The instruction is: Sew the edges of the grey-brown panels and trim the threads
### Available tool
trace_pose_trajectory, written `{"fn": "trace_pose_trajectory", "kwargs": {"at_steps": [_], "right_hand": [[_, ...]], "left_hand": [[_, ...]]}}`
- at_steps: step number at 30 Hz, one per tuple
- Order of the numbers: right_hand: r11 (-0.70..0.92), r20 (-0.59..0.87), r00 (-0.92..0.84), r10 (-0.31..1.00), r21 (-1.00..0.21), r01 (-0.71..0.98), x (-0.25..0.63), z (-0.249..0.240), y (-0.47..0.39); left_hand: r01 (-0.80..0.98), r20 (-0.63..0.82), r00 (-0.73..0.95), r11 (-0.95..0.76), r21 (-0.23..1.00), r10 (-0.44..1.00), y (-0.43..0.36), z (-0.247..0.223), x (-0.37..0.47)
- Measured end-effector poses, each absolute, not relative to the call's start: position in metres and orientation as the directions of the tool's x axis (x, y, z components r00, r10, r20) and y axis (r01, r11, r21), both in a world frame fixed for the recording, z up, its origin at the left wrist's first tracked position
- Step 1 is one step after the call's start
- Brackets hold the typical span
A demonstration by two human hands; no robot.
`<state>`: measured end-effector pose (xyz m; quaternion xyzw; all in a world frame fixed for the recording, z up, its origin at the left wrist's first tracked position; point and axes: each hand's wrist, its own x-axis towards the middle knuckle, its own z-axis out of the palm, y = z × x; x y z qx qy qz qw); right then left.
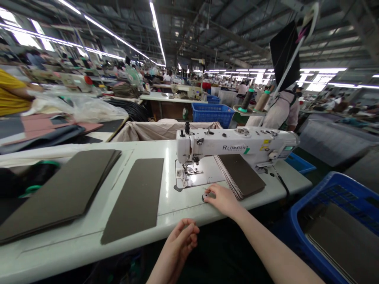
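My right hand (223,200) is low over the front of the sewing machine table, thumb and fingertips closed at a small round dark-and-metal piece (205,197), perhaps a bobbin. My left hand (184,238) hovers at the table's front edge, its fingers curled and the thumb near the index finger; whatever they hold, if anything, is hidden. Behind the hands stands a white sewing machine (213,144), with its needle area above a shiny metal plate (207,173). Right of the plate lies a stack of dark brown panels (244,173). A single brown panel (137,197) rests flat to the left.
A thicker pile of brown panels (65,189) lies at the far left beside dark thread cones (44,177). At the lower right is a blue basket (299,217) with panels inside. Thread spools (247,100) stand behind the machine. A person in a yellow sleeve (13,92) works at the left.
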<state>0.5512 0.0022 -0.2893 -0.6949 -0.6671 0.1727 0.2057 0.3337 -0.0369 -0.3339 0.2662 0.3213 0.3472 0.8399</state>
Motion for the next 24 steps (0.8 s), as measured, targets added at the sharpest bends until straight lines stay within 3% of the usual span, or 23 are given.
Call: {"fn": "trace_pose_trajectory", "kwargs": {"at_steps": [11, 14, 17, 24], "right_hand": [[-0.005, 0.018, 0.015, 1.0, -0.465, 0.885, 0.542, -0.286, -0.001], [0.081, 0.085, -0.042, 0.995, -0.536, 0.84, 0.523, -0.281, -0.024], [0.178, 0.166, -0.091, 0.982, -0.648, 0.74, 0.506, -0.274, -0.048], [0.127, 0.176, 0.041, 0.984, -0.835, 0.536, 0.497, -0.265, -0.076]], "left_hand": [[-0.383, -0.359, 0.425, 0.524, 0.76, 0.831, -0.026, -0.325, 0.332], [-0.322, -0.339, 0.365, 0.459, 0.828, 0.867, -0.021, -0.317, 0.334], [-0.251, -0.281, 0.436, 0.416, 0.874, 0.855, -0.016, -0.311, 0.334], [-0.179, -0.206, 0.451, 0.314, 0.932, 0.869, -0.024, -0.303, 0.327]]}}
